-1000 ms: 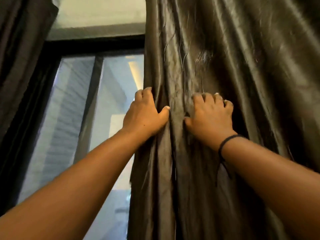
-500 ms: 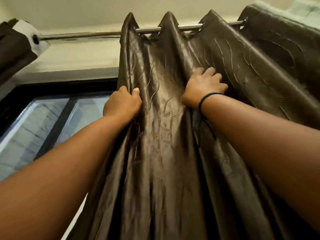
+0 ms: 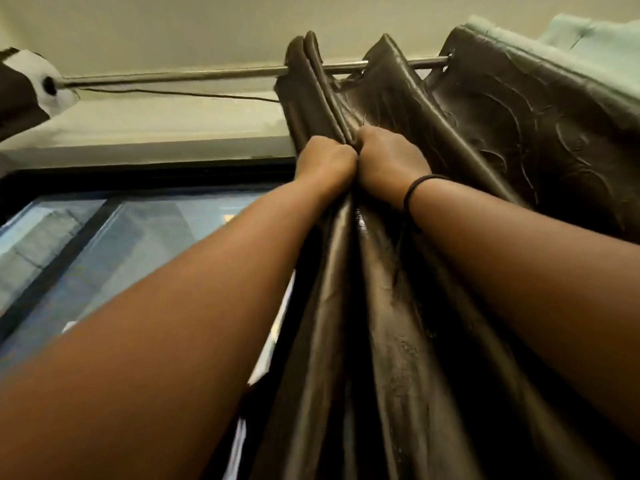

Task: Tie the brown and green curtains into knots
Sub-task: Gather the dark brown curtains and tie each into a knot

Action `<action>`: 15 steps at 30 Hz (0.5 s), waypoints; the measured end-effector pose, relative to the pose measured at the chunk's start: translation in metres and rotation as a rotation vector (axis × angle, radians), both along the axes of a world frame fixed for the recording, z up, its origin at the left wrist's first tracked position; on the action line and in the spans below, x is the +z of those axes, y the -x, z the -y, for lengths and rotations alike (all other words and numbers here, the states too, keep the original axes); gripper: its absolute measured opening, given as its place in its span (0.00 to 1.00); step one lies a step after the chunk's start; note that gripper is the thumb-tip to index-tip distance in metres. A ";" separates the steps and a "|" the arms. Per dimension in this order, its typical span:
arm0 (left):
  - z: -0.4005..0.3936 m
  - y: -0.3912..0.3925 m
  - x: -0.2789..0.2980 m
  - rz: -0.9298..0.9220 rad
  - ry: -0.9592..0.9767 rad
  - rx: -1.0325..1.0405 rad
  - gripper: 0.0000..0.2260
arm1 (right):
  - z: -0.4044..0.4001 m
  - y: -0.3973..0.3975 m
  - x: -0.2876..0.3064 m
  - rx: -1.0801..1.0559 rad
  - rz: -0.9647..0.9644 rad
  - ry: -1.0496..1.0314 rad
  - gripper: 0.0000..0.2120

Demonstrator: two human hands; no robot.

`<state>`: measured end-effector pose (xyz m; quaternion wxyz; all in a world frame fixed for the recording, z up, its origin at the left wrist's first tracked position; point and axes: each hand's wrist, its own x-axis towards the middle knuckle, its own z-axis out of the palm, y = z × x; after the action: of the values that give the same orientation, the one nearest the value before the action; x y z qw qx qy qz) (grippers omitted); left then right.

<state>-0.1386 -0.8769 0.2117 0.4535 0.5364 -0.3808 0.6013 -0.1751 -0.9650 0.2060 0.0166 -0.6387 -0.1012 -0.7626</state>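
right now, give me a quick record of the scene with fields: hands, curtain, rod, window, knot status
left hand: grips the brown curtain's gathered folds, just below the rod
right hand: grips the same folds, pressed against the left hand; black band on its wrist
brown curtain: hangs from the rod, bunched toward the right, no knot visible
green curtain: only a pale edge shows, top right behind the brown one
rod: metal, bare along its left stretch
window: dark frame, uncovered on the left
knot status: not yet tied
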 end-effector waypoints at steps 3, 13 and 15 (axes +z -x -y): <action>0.019 -0.004 -0.006 -0.016 -0.008 -0.101 0.13 | 0.035 0.025 0.001 0.124 -0.338 0.030 0.09; -0.012 -0.025 -0.016 0.001 -0.065 -0.266 0.16 | 0.061 0.032 0.019 0.171 -0.038 -0.393 0.22; -0.029 -0.016 -0.021 0.000 -0.093 -0.333 0.17 | 0.034 0.025 0.026 0.166 0.005 -0.360 0.13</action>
<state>-0.1222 -0.8474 0.1906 0.5214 0.4865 -0.4918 0.4995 -0.1999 -0.9995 0.2323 0.1930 -0.6131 -0.0155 -0.7659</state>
